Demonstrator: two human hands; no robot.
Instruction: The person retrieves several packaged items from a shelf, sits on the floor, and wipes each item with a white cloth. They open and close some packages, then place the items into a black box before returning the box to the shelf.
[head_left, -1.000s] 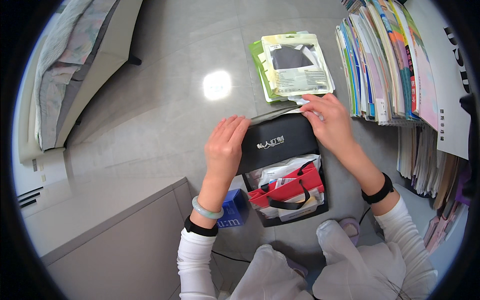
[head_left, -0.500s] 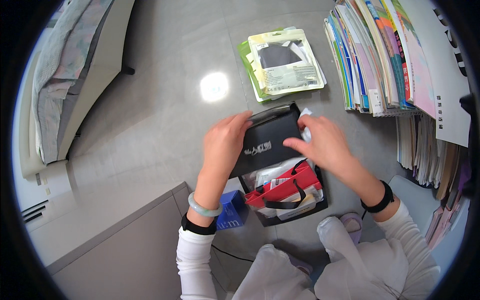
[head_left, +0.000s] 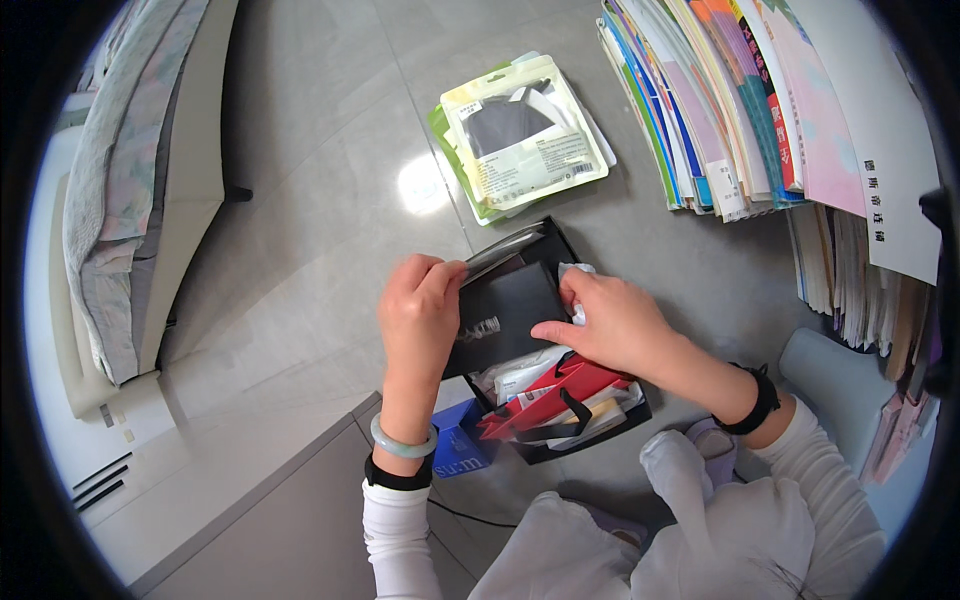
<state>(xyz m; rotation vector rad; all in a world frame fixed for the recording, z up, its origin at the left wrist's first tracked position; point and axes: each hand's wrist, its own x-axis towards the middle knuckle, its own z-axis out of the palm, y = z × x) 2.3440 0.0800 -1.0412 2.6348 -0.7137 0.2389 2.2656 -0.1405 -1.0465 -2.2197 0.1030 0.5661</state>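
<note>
Between my hands is a black flat case with silver markings, set within or against a black box. My left hand pinches a thin, glossy dark packet by its near corner, along the far side of the case. Something white and crumpled, perhaps tissue or thin plastic, is gripped in my right hand; that thumb rests on the case. Just below, an open black box holds a red paper bag with black ribbon handles and several white packets.
A blue box stands left of the open box. Farther off on the grey floor lie flat pale-green pouches. Upright books and magazines line the right side. A grey cabinet edges in at lower left, with a bed beyond.
My left hand has drawn the glossy packet away from the case, so a gap shows between them. My right thumb stays on the case. The whole view has shifted a little.
</note>
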